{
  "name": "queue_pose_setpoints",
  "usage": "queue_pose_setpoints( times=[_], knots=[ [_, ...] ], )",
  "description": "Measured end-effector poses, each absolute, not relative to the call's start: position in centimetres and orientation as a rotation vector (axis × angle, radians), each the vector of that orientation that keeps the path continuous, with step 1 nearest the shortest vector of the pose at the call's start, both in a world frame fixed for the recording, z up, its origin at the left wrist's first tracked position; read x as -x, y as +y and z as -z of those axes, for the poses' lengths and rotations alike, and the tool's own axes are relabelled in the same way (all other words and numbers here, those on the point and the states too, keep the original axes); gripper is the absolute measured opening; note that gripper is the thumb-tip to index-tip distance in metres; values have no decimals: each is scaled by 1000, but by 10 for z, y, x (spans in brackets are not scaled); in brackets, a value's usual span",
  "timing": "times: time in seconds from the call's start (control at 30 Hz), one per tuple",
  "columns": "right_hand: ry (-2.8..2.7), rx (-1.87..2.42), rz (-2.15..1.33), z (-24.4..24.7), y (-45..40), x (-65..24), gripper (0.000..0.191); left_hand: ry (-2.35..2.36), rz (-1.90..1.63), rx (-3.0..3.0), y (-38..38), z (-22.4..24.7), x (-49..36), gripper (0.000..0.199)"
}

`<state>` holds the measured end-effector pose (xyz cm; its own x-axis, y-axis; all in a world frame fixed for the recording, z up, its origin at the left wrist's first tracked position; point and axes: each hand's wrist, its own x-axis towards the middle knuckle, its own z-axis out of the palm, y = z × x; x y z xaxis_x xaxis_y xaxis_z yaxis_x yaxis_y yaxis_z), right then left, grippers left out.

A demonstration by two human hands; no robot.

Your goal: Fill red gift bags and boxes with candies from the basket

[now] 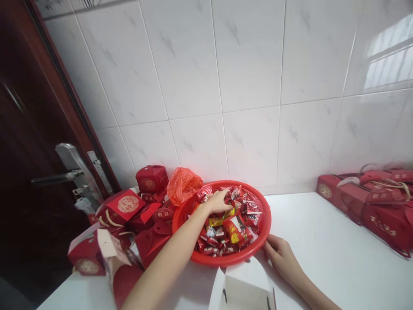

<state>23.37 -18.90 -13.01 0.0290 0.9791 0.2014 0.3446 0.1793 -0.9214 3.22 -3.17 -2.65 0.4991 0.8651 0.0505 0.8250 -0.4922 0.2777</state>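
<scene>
A round red plastic basket (265, 224) full of wrapped candies (235, 228) stands on the white table against the tiled wall. My left hand (220, 201) reaches into it from the left, over the candies near the back, fingers spread. My right hand (280, 252) is at the basket's lower right rim, its fingers bent together by the rim; what they hold, if anything, is hidden. In front of the basket stands an open box (247, 288) with its white inside showing, cut off by the bottom edge.
Several red gift boxes (127, 204) are heaped on the left, with a crumpled red plastic bag (183, 185) beside the basket. More red boxes (371, 198) lie at the far right. A dark door with a metal handle (75, 168) is at the left.
</scene>
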Motion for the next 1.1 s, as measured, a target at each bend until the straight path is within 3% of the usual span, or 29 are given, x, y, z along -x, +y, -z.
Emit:
queue_pose_setpoints(
  times=[0.13, 0.43, 0.7, 0.83, 0.93, 1.1],
  knots=[
    [-1496, 1327, -840, 131, -187, -233, 43, 1391, -431, -2394, -31, 33, -37, 83],
    [-1492, 1328, -831, 128, -189, -233, 39, 1383, -445, -2270, -31, 35, -58, 63],
    [-1414, 1309, -862, 124, -190, -232, 38, 1334, -620, -2177, -17, 28, -55, 82],
    [-1169, 1300, -775, 122, -192, -240, 47, 1157, -676, -2081, -15, 23, -46, 51],
    [-1046, 1244, -528, 102, -191, -247, 45, 944, -753, -1956, -17, 22, -44, 47],
    [-1132, 1069, -338, 41, -161, -238, 21, 831, -878, -1790, -24, 13, -50, 53]
  ],
)
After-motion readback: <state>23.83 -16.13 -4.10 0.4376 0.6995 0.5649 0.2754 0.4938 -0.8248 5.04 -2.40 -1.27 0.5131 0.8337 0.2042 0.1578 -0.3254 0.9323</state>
